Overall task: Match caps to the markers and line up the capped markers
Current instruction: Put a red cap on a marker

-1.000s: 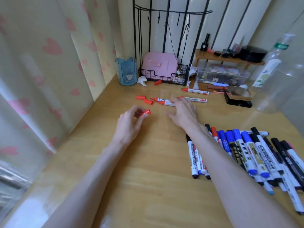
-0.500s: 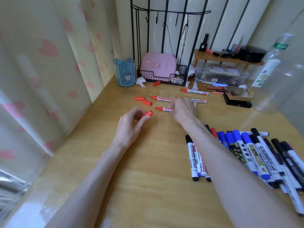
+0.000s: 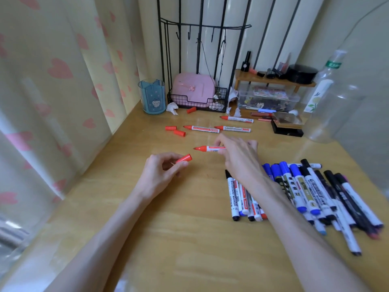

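My left hand (image 3: 161, 175) pinches a red cap (image 3: 184, 159), its open end pointing right. My right hand (image 3: 240, 159) grips an uncapped red marker (image 3: 207, 148) with its tip pointing left, a short gap from the cap. Three more uncapped red markers lie farther back: one (image 3: 201, 128), a second (image 3: 232, 128) and a third (image 3: 236, 119). Two loose red caps (image 3: 175, 130) lie left of them, and another red cap (image 3: 191, 110) rests by the wire basket. A row of capped markers (image 3: 299, 190) lies at the right, partly hidden by my right forearm.
The wooden desk (image 3: 168, 228) is bounded by a curtain at the left. At the back stand a blue pen holder (image 3: 152, 96), a black wire basket (image 3: 197, 102) with a pink case, a small wooden shelf (image 3: 273, 81) and a clear plastic bottle (image 3: 332, 98).
My right hand took one red marker from the back group and drew it toward me and the cap. My left hand kept its hold on the red cap.
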A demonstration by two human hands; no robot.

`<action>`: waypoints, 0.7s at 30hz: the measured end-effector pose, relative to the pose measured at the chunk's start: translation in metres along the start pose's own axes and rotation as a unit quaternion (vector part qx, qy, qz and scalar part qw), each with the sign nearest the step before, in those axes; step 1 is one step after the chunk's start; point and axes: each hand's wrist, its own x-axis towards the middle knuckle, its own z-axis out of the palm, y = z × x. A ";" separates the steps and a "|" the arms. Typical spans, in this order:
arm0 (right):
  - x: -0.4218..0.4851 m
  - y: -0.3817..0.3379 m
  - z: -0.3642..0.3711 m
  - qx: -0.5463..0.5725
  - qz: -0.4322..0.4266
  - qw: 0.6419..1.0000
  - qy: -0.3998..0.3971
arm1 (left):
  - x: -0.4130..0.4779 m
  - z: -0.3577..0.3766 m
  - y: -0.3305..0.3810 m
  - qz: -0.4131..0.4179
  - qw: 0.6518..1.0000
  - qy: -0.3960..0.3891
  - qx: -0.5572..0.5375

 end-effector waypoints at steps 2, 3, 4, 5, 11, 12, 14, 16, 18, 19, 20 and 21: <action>-0.021 0.005 -0.003 0.001 0.000 1.000 0.028 | -0.004 0.004 0.004 0.002 1.000 -0.017 -0.011; -0.031 0.007 -0.006 0.006 0.001 0.999 0.040 | -0.006 0.006 0.006 0.006 1.000 -0.024 -0.012; -0.041 0.009 -0.007 0.013 0.001 0.999 0.050 | -0.007 0.009 0.007 0.010 0.999 -0.030 -0.008; -0.050 0.010 -0.010 0.018 0.002 0.998 0.057 | -0.009 0.012 0.008 0.016 0.999 -0.037 0.000; -0.086 0.018 -0.020 -0.001 -0.007 0.996 0.085 | -0.017 0.031 0.017 0.050 0.996 -0.071 0.008; -0.089 0.019 -0.020 -0.003 -0.010 0.996 0.085 | -0.018 0.033 0.019 0.053 0.996 -0.074 0.006; -0.094 0.019 -0.019 -0.005 -0.010 0.996 0.084 | -0.019 0.035 0.020 0.052 0.995 -0.081 0.005; -0.097 0.018 -0.017 -0.002 -0.014 0.997 0.079 | -0.021 0.035 0.020 0.053 0.994 -0.090 0.006; -0.100 0.015 -0.015 0.006 -0.026 0.997 0.076 | -0.022 0.035 0.022 0.063 0.993 -0.096 0.005; -0.100 0.015 -0.014 0.012 -0.034 0.996 0.076 | -0.023 0.035 0.023 0.069 0.993 -0.099 0.006; -0.101 0.014 -0.013 0.018 -0.041 0.996 0.081 | -0.024 0.036 0.024 0.073 0.992 -0.100 0.008; -0.101 0.014 -0.012 0.025 -0.046 0.995 0.088 | -0.024 0.037 0.025 0.076 0.992 -0.099 0.014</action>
